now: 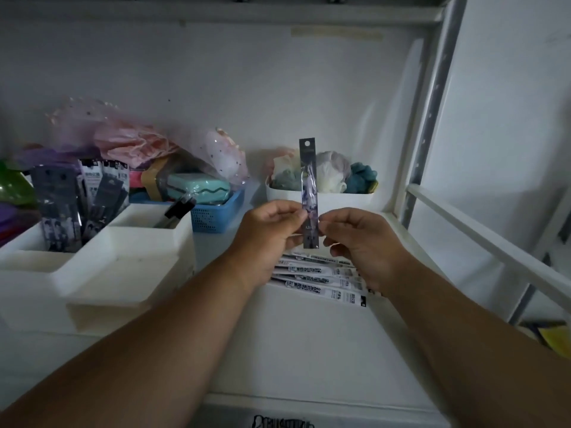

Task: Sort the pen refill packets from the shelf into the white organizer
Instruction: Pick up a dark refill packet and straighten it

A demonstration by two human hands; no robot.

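1. I hold one dark pen refill packet (310,196) upright, right of the white organizer (102,257), pinched low by left hand (268,230) and right hand (361,242).
2. It looks light, thin, glossy and bendy; my grip belongs at its stiffer lower end.
3. More refill packets (321,278) lie on the shelf (309,350), directly under the held one.

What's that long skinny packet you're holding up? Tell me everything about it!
The packet is a long, narrow strip of shiny plastic, dark grey with a purplish picture in the middle and a small round hanging hole at the top. It stands upright in the air above the shelf. The left hand and the right hand pinch its lower part from either side.
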